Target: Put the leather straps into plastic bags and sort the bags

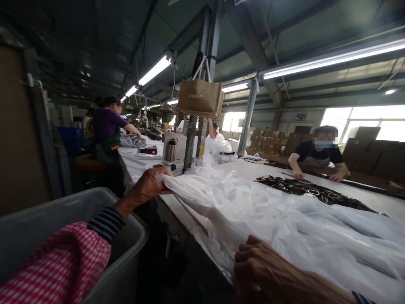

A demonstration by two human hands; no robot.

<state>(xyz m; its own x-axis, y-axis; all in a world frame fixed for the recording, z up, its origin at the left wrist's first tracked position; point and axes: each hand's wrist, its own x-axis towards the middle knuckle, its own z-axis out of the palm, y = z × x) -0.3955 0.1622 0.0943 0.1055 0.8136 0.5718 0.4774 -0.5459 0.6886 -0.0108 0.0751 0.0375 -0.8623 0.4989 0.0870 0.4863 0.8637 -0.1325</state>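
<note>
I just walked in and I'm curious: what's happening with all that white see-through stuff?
The left hand holds one end of the white sheeting up near the table edge. The right hand is curled beside a nearer part; whether it grips is hard to tell. Most of the sheeting lies rumpled on the table. Across it, a co-worker leans over by a dark pile.

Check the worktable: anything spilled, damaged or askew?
Nothing stands out. The translucent plastic is rumpled on the white table, part lifted by the left hand; no spill shows, but small tears could hide.
</note>
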